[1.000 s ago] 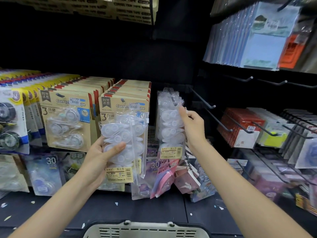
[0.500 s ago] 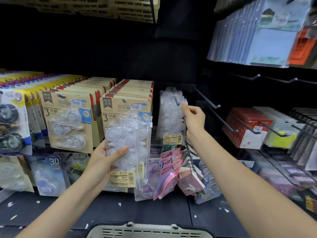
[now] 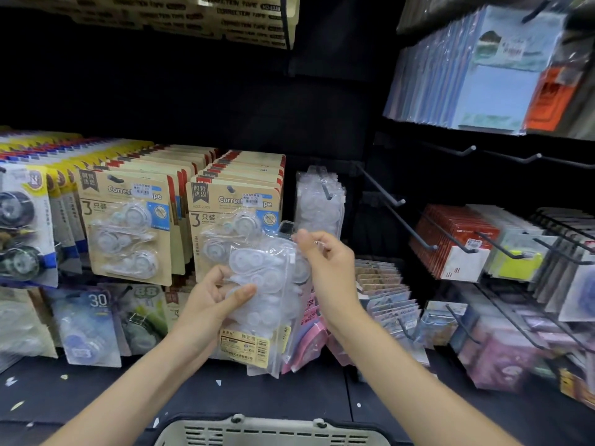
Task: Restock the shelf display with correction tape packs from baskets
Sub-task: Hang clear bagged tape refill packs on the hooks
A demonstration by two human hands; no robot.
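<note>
My left hand (image 3: pixel 215 300) grips a small stack of clear plastic correction tape packs (image 3: pixel 257 294) with yellow labels at the bottom, held in front of the shelf. At the stack's top right corner, my right hand (image 3: pixel 325 265) pinches the upper edge of a pack. Behind and above, more of the same clear packs (image 3: pixel 318 204) hang on a metal hook (image 3: pixel 325 188). A grey basket (image 3: pixel 273 431) shows its rim at the bottom edge of the view.
Cardboard-backed correction tape packs (image 3: pixel 128 226) hang in rows on the left. Two bare hooks (image 3: pixel 383 191) jut out right of the clear packs. Red and yellow packs (image 3: pixel 457 239) and notebooks (image 3: pixel 483 75) fill the right. Small packets (image 3: pixel 386 294) hang below.
My right hand left the packs hanging on the hook and came down and left to the top of the stack in my left hand. The left hand shifted slightly right.
</note>
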